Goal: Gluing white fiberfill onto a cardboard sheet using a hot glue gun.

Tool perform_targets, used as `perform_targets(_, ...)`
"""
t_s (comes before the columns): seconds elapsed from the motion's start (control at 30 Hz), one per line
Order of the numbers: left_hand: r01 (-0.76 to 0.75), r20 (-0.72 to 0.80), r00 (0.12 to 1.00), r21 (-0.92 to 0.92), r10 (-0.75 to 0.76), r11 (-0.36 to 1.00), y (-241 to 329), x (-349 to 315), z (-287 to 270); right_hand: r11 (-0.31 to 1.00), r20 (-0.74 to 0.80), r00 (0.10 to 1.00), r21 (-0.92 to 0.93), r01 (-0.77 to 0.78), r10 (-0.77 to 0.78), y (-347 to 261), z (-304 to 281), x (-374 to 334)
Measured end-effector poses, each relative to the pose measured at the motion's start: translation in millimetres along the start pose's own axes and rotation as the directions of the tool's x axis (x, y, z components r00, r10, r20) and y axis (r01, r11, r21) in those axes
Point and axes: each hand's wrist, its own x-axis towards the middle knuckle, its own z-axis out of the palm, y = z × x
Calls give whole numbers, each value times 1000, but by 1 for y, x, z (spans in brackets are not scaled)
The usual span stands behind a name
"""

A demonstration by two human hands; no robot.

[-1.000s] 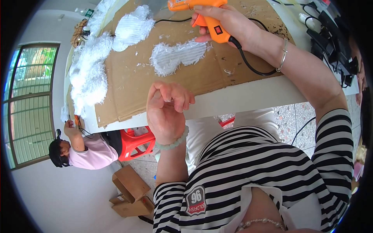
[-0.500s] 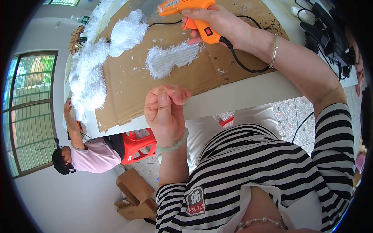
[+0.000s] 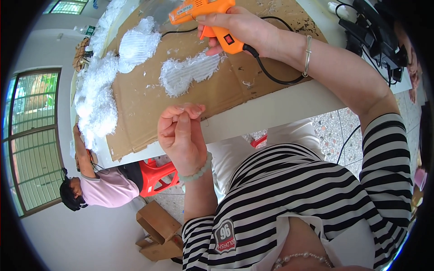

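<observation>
My right hand point(image 3: 246, 30) grips an orange hot glue gun point(image 3: 226, 39) by its handle, its nozzle end to the left over the cardboard. A black cord hangs from the handle's base. Just below the gun lies a white fringed piece point(image 3: 190, 73) with a ribbed surface. My left hand point(image 3: 183, 135) is raised by the table's near edge, thumb pressed to curled fingers. Whatever the pinch holds, if anything, is too small to make out. Farther left, a second white ribbed piece point(image 3: 139, 44) rests on the cardboard.
A brown cardboard sheet point(image 3: 135, 99) covers much of the white table point(image 3: 271, 106). Fluffy white material point(image 3: 97, 97) is heaped along its left side. Black devices with cables point(image 3: 377, 43) stand at the right. A co-worker point(image 3: 110, 185) sits at the left on a red stool point(image 3: 156, 178).
The table and the things on it appear slightly farther left in the picture. My right hand keeps hold of the glue gun; my left hand's fingers remain pinched, slightly shifted.
</observation>
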Motion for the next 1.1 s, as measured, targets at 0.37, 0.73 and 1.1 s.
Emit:
perform_targets(0.37, -10, -95, 995, 85, 18, 996, 4, -1, -14, 997, 74, 995, 44, -68, 64, -26, 9, 0)
perform_targets(0.73, -75, -40, 994, 396, 99, 915, 23, 51, -38, 870, 221, 974, -489, 62, 55, -47, -40, -46)
perform_targets(1.1, -108, 82, 994, 619, 73, 778, 5, 86, -28, 693, 170, 980, -719, 52, 103, -39, -32, -55)
